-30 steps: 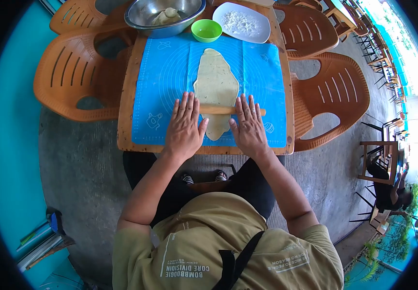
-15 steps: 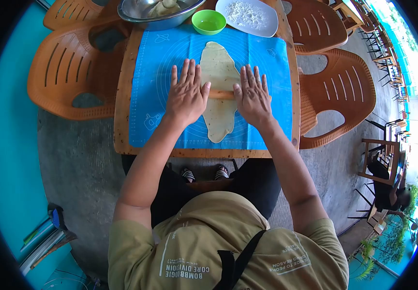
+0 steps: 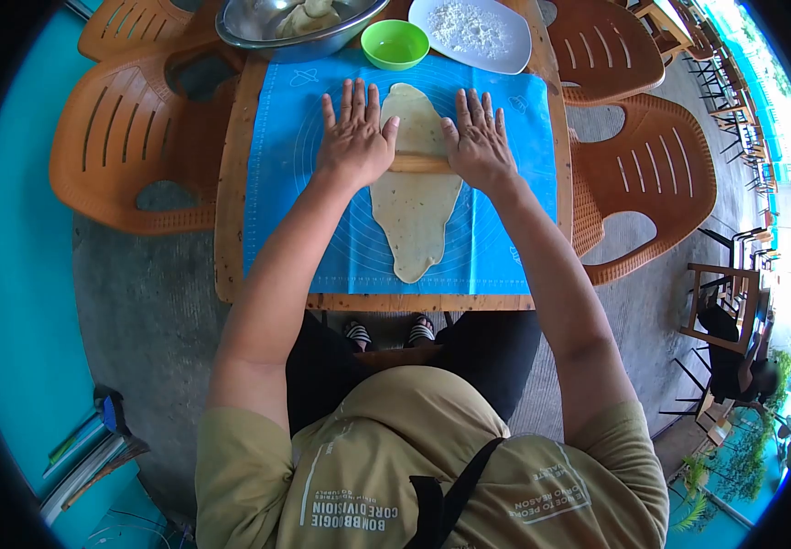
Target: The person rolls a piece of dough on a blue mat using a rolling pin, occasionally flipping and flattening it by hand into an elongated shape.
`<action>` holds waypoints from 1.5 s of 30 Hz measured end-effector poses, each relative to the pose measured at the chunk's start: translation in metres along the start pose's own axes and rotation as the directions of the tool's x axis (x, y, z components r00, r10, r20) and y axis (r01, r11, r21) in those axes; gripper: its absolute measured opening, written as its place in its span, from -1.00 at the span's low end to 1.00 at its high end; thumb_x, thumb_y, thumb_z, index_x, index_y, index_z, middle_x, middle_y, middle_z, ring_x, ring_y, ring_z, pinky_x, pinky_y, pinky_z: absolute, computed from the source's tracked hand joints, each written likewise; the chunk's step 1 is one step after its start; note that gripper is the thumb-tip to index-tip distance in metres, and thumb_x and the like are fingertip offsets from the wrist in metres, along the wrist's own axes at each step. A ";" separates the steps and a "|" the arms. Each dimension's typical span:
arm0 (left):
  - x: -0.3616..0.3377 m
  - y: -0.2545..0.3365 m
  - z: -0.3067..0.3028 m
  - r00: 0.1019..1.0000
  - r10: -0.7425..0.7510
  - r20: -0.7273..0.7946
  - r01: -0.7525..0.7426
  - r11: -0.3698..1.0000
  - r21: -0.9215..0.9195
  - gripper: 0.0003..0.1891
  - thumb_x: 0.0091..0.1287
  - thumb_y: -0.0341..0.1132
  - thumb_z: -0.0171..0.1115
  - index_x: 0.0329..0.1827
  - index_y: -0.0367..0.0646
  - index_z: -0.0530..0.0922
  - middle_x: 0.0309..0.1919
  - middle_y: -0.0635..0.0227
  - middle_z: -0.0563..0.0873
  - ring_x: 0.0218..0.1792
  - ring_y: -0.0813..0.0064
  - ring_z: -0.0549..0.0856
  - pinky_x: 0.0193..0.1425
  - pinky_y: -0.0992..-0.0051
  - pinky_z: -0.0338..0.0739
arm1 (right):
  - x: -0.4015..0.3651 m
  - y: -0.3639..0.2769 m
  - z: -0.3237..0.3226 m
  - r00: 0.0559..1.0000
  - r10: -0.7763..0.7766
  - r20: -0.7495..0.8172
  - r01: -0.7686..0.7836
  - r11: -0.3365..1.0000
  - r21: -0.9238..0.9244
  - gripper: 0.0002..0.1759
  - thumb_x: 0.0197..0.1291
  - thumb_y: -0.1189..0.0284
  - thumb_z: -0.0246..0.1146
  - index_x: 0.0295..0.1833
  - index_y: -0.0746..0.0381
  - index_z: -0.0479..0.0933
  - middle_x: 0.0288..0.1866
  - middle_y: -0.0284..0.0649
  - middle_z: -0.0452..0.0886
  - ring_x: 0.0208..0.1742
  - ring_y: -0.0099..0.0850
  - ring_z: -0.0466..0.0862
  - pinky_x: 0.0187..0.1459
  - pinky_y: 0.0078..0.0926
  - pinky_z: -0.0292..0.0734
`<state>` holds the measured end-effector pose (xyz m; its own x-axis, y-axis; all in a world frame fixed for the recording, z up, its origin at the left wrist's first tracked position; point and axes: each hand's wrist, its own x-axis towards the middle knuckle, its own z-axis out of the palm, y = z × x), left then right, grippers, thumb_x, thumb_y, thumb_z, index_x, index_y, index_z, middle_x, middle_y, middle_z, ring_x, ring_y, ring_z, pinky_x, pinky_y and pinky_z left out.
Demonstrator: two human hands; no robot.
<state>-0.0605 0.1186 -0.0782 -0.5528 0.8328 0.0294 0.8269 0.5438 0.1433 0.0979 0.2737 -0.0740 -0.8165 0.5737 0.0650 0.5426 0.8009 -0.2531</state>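
Observation:
A wooden rolling pin (image 3: 421, 164) lies crosswise on a long, flattened sheet of dough (image 3: 414, 215). My left hand (image 3: 356, 139) presses flat on the pin's left end, its fingers stretched forward and slightly apart. On the other end rests my right hand (image 3: 481, 142), palm down, with fingers also extended. Neither hand wraps around the pin, whose ends are hidden under the palms. Beneath the dough spreads a blue silicone mat (image 3: 290, 252) with printed circles and ruler marks.
At the table's far side stand a metal bowl (image 3: 240, 32) holding dough, a green bowl (image 3: 395, 44) and a white plate (image 3: 516, 55) of flour. Orange chairs (image 3: 130, 137) flank the wooden table (image 3: 228, 238). Another person (image 3: 734, 366) sits far off at the right.
Both hands have pushed the rolling pin away from me, toward the far end of the dough. More of the near part of the sheet now shows.

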 end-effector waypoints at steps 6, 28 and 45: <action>0.012 0.001 -0.002 0.998 -0.048 0.035 0.047 0.998 0.036 -0.23 0.76 0.08 -0.36 0.81 -0.33 -0.07 0.81 -0.04 -0.01 0.83 0.06 -0.14 0.84 -0.10 -0.38 | 0.011 0.002 0.001 0.999 0.012 -0.053 -0.011 1.000 0.016 -0.19 0.72 -0.05 -0.27 0.79 0.32 0.06 0.84 0.10 0.02 0.86 0.05 -0.12 0.81 0.07 -0.31; -0.002 0.004 -0.010 0.942 -0.084 -0.326 0.063 0.995 -0.074 -0.26 0.76 0.07 -0.22 0.74 -0.39 0.15 0.72 -0.11 0.27 0.79 0.03 0.09 0.83 -0.11 -0.16 | -0.044 -0.020 -0.005 0.998 -0.060 -0.016 0.060 0.998 -0.001 -0.23 0.72 0.03 -0.19 0.77 0.31 0.10 0.81 0.09 0.14 0.84 0.13 -0.04 0.80 0.09 -0.22; -0.143 0.004 0.004 0.970 -0.011 -0.242 -0.033 0.984 -0.175 -0.15 0.65 -0.04 0.14 0.73 -0.53 0.03 0.66 -0.36 0.25 0.73 -0.20 0.19 0.82 -0.02 0.02 | -0.015 -0.025 -0.004 0.999 0.021 0.030 -0.018 0.995 -0.099 -0.20 0.71 0.00 -0.26 0.80 0.29 0.02 0.83 0.16 0.03 0.85 0.12 -0.07 0.80 0.09 -0.24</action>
<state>0.0222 0.0022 -0.0862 -0.5700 0.7774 0.2660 0.8138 0.4898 0.3127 0.0974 0.2463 -0.0648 -0.8105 0.5850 0.0308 0.5740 0.8035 -0.1575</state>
